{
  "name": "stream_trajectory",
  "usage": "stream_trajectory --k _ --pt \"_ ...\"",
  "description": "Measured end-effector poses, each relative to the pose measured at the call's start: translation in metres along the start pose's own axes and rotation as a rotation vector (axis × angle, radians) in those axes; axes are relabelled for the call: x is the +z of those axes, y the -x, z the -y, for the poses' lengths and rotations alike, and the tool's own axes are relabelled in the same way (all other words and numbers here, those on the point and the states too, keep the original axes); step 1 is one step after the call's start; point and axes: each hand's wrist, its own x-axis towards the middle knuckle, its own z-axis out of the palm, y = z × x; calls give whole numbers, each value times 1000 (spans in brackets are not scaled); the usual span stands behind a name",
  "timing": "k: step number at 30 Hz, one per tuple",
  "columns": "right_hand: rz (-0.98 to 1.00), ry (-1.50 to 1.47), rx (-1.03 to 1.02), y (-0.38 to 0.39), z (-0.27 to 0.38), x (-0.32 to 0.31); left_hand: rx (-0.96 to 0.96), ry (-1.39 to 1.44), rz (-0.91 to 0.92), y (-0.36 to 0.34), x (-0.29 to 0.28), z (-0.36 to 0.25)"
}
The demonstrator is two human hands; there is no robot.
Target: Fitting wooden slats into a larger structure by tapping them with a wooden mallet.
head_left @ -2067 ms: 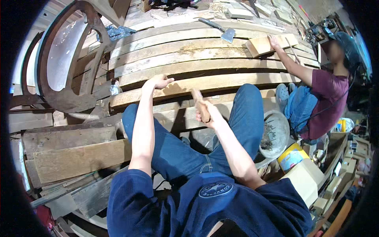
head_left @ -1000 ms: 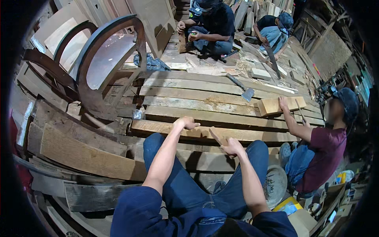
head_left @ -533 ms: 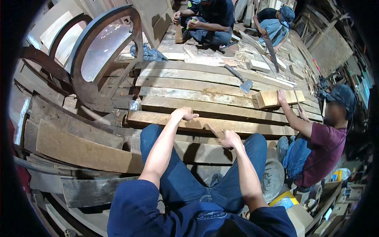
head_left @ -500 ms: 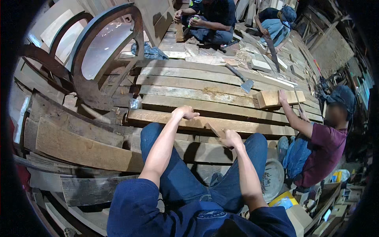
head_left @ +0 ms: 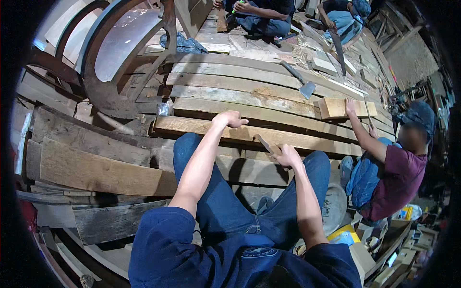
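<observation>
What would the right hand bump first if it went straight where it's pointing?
Probably the beam. The wooden piece in the right hand points at it and would likely meet it first, though depth is unclear; they might be touching.

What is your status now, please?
Right hand gripping slim brown wooden-looking tool. Left hand by long brown wooden beam, contact unclear. Grey-bladed tool beyond, on wooden slats.

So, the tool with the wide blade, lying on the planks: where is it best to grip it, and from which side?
Probably by the long dark handle, coming from the left: the handle slants away to the far left, while the wide blade lies at the nearer end.
</observation>
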Motion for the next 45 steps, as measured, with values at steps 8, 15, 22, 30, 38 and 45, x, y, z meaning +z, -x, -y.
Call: stream_trajectory --k 8,15,22,30,38,45 --pt "-11 -148 -24 -2 -12 5 24 34 37 7 -13 -11" --pt "-289 -291 139 -12 -25 13 79 50 -43 2 -19 -6" --pt "-469 -406 303 -42 3 76 63 71 -54 0 -16 -1" --pt "-502 -408 331 -50 22 115 75 106 -49 5 -19 12" --pt "-424 -324 316 -56 21 105 114 182 -74 19 -19 15" --pt "-135 136 58 -82 -12 30 53 193 -4 16 -19 14"
